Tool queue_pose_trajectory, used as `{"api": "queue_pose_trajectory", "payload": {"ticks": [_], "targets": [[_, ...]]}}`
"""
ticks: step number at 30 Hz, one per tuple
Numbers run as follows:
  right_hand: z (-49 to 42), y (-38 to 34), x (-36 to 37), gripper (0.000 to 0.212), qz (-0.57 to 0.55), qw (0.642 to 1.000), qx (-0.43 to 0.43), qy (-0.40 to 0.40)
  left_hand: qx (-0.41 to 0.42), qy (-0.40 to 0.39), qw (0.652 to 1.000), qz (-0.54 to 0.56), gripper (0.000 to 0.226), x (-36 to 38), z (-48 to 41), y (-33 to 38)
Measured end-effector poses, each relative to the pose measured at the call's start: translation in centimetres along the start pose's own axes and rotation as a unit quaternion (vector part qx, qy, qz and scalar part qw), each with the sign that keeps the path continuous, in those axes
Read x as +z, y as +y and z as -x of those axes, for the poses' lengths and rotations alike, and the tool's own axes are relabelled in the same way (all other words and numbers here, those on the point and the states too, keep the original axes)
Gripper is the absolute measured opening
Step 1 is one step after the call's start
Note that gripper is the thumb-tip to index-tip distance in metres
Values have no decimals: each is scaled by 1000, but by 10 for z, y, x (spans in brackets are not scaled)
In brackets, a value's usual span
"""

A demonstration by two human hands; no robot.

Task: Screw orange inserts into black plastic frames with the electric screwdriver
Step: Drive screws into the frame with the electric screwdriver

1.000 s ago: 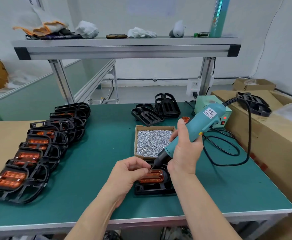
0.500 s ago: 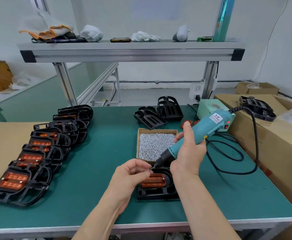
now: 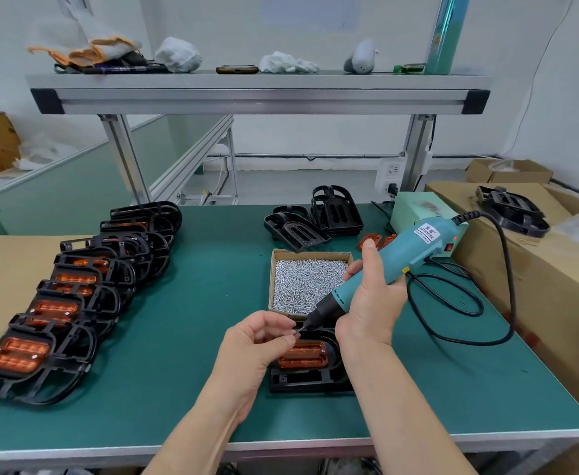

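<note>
Passable along the green mat [image 3: 192, 303] between the row of finished frames [image 3: 75, 296] on the left and the screw box [image 3: 310, 282]. Crowded over the near frame [image 3: 310, 377] by right hand [image 3: 370, 303] and screwdriver [image 3: 394, 258], and left hand [image 3: 257, 344] pinching what looks like a screw [image 3: 296, 332]. Tangled at right with cable [image 3: 513, 296]. Walled farther right by cartons [image 3: 555, 286], overhead by the shelf [image 3: 257, 94].

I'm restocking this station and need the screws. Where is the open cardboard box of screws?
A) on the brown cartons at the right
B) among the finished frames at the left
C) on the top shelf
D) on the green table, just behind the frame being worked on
D: the cardboard box of screws sits on the green table, directly behind the near black frame.
</note>
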State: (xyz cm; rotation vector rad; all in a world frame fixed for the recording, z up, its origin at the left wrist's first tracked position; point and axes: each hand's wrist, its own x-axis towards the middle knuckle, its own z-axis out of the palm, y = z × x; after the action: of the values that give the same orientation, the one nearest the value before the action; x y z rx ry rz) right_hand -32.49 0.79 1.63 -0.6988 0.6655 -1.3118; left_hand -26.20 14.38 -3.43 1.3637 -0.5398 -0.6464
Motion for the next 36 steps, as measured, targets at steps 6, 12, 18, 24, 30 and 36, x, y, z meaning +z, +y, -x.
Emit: {"api": "queue_pose_trajectory", "payload": {"ticks": [6, 12, 18, 24, 30, 36], "targets": [[-6, -2, 1, 16, -10, 999, 23, 22, 201, 87, 954, -205, 37, 11, 11, -9], [-12, 1, 0, 15, -44, 994, 87, 57, 325, 142, 887, -294, 31, 17, 14, -6], [-11, 5, 1, 15, -15, 997, 64, 30, 191, 71, 949, -242, 42, 9, 5, -6], [-10, 6, 4, 16, -11, 997, 68, 34, 277, 85, 899, -329, 45, 7, 6, -3], [-11, 7, 4, 16, -22, 995, 79, 55, 440, 111, 775, -440, 17, 8, 4, -9], [-12, 9, 1, 16, -17, 995, 80, 59, 453, 129, 740, -480, 26, 8, 3, -15]]}}
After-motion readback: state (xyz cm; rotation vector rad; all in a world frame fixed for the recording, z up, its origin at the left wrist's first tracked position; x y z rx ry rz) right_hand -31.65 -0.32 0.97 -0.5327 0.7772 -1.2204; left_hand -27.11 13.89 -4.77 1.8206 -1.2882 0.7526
